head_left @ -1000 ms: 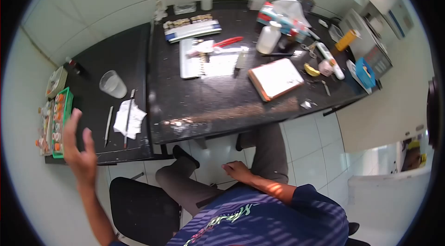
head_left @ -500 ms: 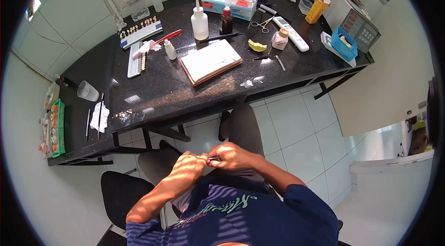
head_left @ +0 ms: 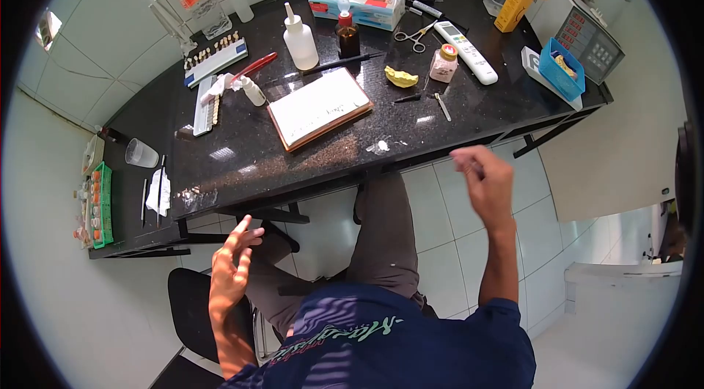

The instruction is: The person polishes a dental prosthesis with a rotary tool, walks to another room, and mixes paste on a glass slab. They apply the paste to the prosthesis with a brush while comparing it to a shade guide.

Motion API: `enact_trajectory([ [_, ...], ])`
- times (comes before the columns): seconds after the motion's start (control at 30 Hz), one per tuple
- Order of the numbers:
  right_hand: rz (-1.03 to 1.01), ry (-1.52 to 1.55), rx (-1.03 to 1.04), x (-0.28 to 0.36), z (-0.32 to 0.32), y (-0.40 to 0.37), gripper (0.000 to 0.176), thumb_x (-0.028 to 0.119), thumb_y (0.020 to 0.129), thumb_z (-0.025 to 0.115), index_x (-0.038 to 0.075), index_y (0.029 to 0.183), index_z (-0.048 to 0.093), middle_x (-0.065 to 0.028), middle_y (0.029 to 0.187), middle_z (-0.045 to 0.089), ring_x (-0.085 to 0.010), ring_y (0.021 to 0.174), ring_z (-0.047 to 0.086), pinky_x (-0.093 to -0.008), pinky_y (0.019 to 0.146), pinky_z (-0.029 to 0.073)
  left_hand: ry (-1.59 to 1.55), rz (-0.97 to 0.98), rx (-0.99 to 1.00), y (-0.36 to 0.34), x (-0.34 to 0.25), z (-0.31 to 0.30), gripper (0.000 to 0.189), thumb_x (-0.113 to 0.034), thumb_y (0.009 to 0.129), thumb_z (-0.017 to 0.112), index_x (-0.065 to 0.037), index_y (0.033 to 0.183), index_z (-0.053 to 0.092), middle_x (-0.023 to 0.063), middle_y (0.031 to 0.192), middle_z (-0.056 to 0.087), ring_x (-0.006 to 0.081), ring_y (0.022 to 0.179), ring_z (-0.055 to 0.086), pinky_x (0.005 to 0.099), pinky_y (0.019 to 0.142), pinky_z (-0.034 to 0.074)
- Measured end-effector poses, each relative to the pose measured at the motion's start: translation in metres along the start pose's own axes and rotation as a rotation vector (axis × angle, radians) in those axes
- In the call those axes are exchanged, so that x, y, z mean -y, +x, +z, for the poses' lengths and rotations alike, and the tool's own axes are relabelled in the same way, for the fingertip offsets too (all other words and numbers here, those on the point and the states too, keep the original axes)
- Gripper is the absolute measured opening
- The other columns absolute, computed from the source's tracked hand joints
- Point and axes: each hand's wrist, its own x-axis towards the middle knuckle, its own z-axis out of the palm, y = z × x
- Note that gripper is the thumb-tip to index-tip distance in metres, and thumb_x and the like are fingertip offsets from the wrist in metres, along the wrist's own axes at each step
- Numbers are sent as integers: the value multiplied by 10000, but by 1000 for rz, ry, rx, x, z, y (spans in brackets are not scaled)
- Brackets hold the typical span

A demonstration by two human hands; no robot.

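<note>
My left hand (head_left: 233, 264) is raised above my left thigh, left of my lap, fingers spread and nothing in them. My right hand (head_left: 488, 182) is lifted out to the right, just off the table's front edge, with its fingers curled together; I cannot tell what, if anything, they hold. Nearest to it on the tabletop lie a small metal-tipped tool (head_left: 443, 107), a dark tool piece (head_left: 408, 98) and a white smear (head_left: 380, 147). Behind these sit a yellow arch-shaped dental piece (head_left: 401, 78) and a jar of pinkish powder (head_left: 444, 65).
On the black table (head_left: 242, 147) are a notepad (head_left: 319, 107), squeeze bottle (head_left: 301, 44), brown dropper bottle (head_left: 347, 37), tissue box (head_left: 359, 8), scissor-handled clamp (head_left: 416, 38), white remote (head_left: 466, 52), tooth shade guides (head_left: 216, 63) and a blue basket (head_left: 561, 70). A green rack (head_left: 106, 206) stands left.
My hands were together over my lap around something small. They have parted: the left moved left and opened, the right rose toward the table's right front. The view has shifted slightly.
</note>
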Motion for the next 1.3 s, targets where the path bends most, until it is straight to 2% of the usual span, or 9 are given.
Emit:
enact_trajectory([
  [0.13, 261, -253, -34, -16, -13, 24, 104, 104, 939, 646, 12, 941, 695, -104, 783, 670, -137, 639, 628, -281, 568, 484, -122, -75, 27, -12, 16, 25, 526, 55, 932, 495, -40, 1445, 434, 162, 1205, 657, 223, 1062, 645, 337, 984, 478],
  [0.23, -34, -24, -350, -13, -2, 44, 232, 208, 952, 653, 13, 832, 688, -94, 740, 656, -106, 630, 609, -281, 540, 456, -26, -117, 47, -12, 2, 42, 550, 74, 895, 547, -32, 1428, 457, 164, 1224, 647, 229, 1093, 637, 340, 989, 483],
  [0.3, 388, -260, -23, -20, -11, 52, 291, 293, 913, 693, 17, 819, 690, -103, 788, 673, -157, 670, 647, -308, 571, 476, 1, -96, 45, -10, 3, 48, 549, 72, 886, 564, -29, 1417, 469, 161, 1228, 647, 235, 1101, 634, 346, 983, 491],
  [0.4, -34, -301, -101, -28, 11, 70, 300, 320, 851, 741, 23, 849, 694, -106, 830, 676, -246, 705, 667, -363, 622, 503, 32, -33, 118, -8, -2, 54, 535, 47, 880, 594, -30, 1399, 490, 164, 1229, 649, 254, 1115, 631, 355, 979, 493],
  [0.63, 61, -675, -6, -23, 28, 80, 222, 247, 857, 711, 30, 902, 701, -98, 876, 675, -356, 768, 658, -450, 654, 513, 70, 237, 222, 4, -22, 65, 532, 9, 847, 642, -32, 1365, 526, 138, 1189, 674, 279, 1119, 641, 352, 972, 488],
  [0.7, -22, -654, -62, -16, 31, 76, 180, 198, 868, 689, 18, 874, 679, -99, 790, 655, -281, 675, 661, -407, 598, 496, -9, 224, 190, 8, -33, 68, 473, 16, 851, 625, -24, 1319, 570, 146, 1161, 683, 261, 1073, 665, 343, 959, 494],
  [0.8, 175, 147, -81, 19, 39, 64, 93, 100, 889, 658, 20, 846, 637, 27, 668, 546, -21, 610, 450, -220, 531, 351, -140, 284, 132, 21, -50, 75, 360, 27, 882, 570, 5, 1237, 624, 148, 1072, 705, 207, 982, 690, 322, 904, 517],
  [0.93, 196, 579, 57, 56, 62, 41, 79, 81, 900, 679, 11, 884, 645, 66, 710, 552, -2, 625, 432, -188, 542, 331, -353, 242, 26, 41, -59, 93, 310, -16, 926, 572, 22, 1229, 621, 135, 1019, 716, 190, 996, 682, 318, 906, 522],
  [1.3, 259, 753, 318, 97, 110, 10, 69, 75, 883, 693, 9, 886, 673, 86, 640, 498, 10, 581, 387, -174, 523, 320, -555, 161, -153, 49, -68, 98, 140, -23, 892, 672, 58, 1005, 672, 88, 842, 717, 106, 788, 684, 243, 725, 552],
])
